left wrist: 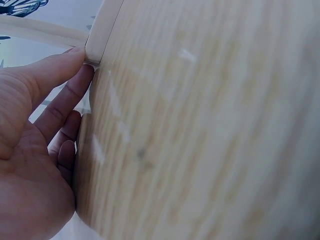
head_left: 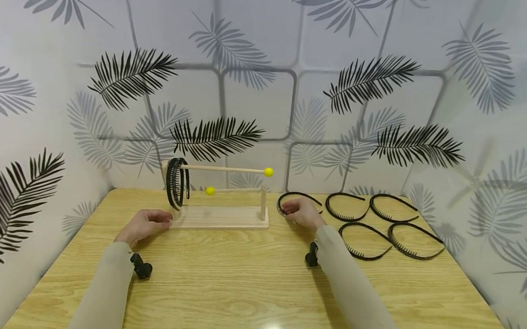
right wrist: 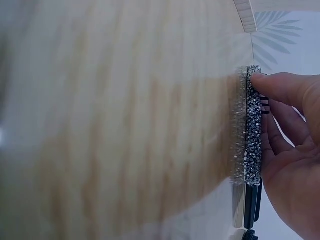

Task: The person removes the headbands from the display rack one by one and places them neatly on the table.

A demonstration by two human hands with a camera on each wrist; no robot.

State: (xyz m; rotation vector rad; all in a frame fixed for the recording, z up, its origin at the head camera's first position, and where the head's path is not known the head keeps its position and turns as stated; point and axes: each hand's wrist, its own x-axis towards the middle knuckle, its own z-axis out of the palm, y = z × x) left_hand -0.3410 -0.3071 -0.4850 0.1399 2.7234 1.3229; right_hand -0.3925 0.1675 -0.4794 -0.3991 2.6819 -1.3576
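A black headband with small teeth lies at the left end of the headbands on the table. My right hand pinches its near left side; the right wrist view shows the thumb on the band's glittery silver surface and the fingers behind. To the left stands a pale wooden stand with two rods. Several black headbands hang at the left end of its upper rod. My left hand holds the front left corner of the stand's base, thumb and index finger at the corner.
Several more headbands lie on the wood-grain table at the right, two of them near the back edge. Yellow balls cap the free ends of the rods. A leaf-patterned wall covering rises behind the table and along both sides.
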